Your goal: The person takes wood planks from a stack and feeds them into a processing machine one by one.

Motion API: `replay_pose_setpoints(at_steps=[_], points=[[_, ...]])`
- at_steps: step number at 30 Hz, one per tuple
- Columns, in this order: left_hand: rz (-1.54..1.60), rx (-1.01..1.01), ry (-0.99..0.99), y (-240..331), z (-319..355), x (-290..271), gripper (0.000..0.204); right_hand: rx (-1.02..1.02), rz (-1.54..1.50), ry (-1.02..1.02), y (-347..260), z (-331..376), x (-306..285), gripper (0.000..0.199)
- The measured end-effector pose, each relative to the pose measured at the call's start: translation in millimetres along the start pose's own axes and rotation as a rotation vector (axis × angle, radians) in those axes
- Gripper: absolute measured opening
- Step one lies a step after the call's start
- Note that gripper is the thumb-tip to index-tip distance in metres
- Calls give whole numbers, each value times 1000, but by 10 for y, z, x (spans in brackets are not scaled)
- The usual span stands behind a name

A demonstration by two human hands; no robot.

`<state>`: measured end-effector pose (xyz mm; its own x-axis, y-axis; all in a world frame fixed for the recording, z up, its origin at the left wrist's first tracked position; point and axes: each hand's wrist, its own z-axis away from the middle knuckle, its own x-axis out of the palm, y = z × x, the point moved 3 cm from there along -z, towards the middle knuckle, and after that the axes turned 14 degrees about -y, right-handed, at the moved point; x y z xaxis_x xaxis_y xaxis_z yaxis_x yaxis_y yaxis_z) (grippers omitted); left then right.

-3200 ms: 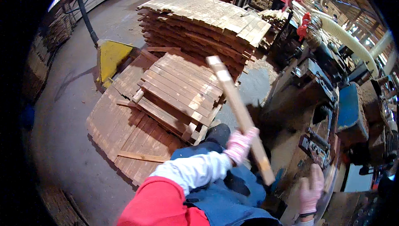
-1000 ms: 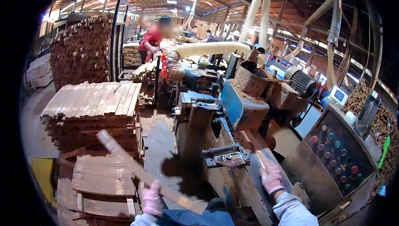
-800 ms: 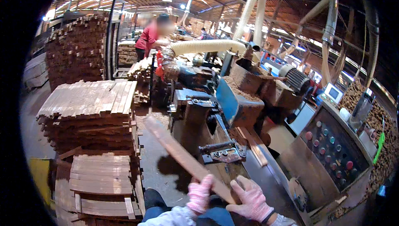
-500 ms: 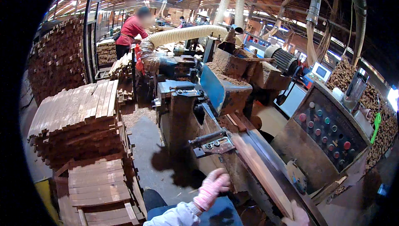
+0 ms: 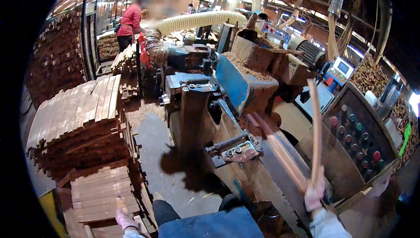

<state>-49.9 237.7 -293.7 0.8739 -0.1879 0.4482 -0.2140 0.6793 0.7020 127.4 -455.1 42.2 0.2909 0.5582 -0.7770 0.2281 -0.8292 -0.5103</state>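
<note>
Gripping a wooden strip [image 5: 315,128] at lower right, the right hand [image 5: 314,195] has closed fingers. Lower left, the left hand [image 5: 126,219] is at stacked boards [image 5: 101,188], its finger grip unclear.

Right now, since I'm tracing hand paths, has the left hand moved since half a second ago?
Yes, leftward. Judged against the metal bracket, the left hand was just below it and is now well to its left, by the low board stack.

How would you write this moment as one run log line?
left hand: at low board stack, contact unclear | right hand: grips raised wooden strip | machine bed: another strip, blurred, lies along it
</note>
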Motion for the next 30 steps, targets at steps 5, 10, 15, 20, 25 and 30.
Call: replay_pose_setpoints(at_steps=[5,10,15,20,25,30], points=[[-123,-76,377,195,-741,-976,91,-52,98,65,-177,-772,598,70],[-204,-88,194,238,-1248,-1277,105,-136,276,-37,-157,-351,468,72],[-532,242,78,136,-1130,-1408,74,35,505,-296,-146,919,-319,78],[-507,220,32,243,-1139,-1457,75,-43,516,-358,-127,1315,-655,47],[-437,217,114,213,-619,-1044,66,-200,590,-406,-289,369,-303,49],[-33,237,-375,251,766,485,70,-251,558,-341,-246,-503,263,47]])
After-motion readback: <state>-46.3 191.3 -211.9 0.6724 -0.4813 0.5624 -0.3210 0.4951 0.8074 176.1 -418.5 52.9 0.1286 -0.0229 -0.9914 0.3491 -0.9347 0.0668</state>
